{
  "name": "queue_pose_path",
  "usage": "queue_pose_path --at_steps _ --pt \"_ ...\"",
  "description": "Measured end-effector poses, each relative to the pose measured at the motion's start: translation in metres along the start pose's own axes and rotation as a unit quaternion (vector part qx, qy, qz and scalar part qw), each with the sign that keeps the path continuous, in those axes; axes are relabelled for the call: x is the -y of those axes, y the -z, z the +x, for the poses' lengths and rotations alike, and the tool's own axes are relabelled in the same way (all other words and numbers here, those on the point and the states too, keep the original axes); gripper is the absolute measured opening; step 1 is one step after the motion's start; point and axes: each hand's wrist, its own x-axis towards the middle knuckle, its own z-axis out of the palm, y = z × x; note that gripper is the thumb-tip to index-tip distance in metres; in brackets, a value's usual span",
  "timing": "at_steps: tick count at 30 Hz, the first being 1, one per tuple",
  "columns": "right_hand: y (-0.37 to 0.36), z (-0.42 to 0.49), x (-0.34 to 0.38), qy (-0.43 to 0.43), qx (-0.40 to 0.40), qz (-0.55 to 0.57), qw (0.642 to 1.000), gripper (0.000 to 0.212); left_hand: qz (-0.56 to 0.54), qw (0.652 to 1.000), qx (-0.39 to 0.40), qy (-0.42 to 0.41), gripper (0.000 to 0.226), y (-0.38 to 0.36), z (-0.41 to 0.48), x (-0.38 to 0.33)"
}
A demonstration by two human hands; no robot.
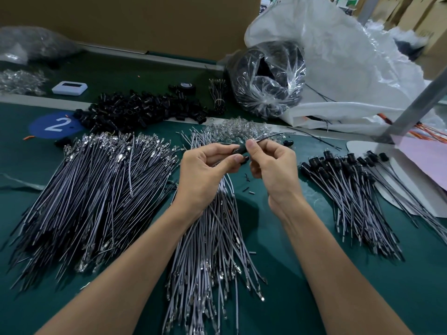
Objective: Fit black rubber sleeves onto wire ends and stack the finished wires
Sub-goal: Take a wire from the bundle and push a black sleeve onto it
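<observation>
My left hand [208,170] and my right hand [273,165] meet above the middle of the green table. Between their fingertips is a black rubber sleeve [240,151]. My left hand grips the sleeve. My right hand pinches a thin wire [271,136] that runs from the sleeve up to the right. Under my hands lies a loose bundle of grey wires [212,250]. A bigger heap of bare wires [92,194] fills the left. Wires with black sleeves fitted [350,189] are stacked on the right. Loose black sleeves [142,110] are piled at the back.
A clear bag of black parts [266,78] and a white sack [350,56] stand at the back right. Clear small parts [239,129] lie behind my hands. A white device [69,87], a tape roll [187,87] and a metal post [416,105] are also there.
</observation>
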Motion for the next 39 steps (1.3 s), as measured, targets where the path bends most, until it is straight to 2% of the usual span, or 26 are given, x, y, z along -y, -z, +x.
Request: queue_pose_path --at_steps 9,16,21,32,39 --pt "0.004 0.001 0.004 -0.026 0.001 0.048 0.999 0.02 0.018 1.0 0.004 -0.025 0.022 0.0 -0.001 0.0" --pt "0.008 0.001 0.008 0.001 0.025 -0.007 1.0 0.023 0.028 0.999 -0.008 -0.025 0.025 0.002 0.002 0.0" --pt "0.009 0.0 0.011 0.013 0.03 -0.052 0.998 0.014 0.001 1.0 -0.016 -0.005 0.02 0.004 0.004 0.001" --pt "0.013 0.0 0.013 -0.042 0.068 0.043 0.996 0.011 -0.005 1.0 0.006 -0.003 0.022 0.004 0.001 0.001" --pt "0.012 0.001 0.011 -0.061 0.078 0.072 0.992 0.021 -0.003 1.0 0.004 -0.011 0.021 0.001 -0.001 0.001"
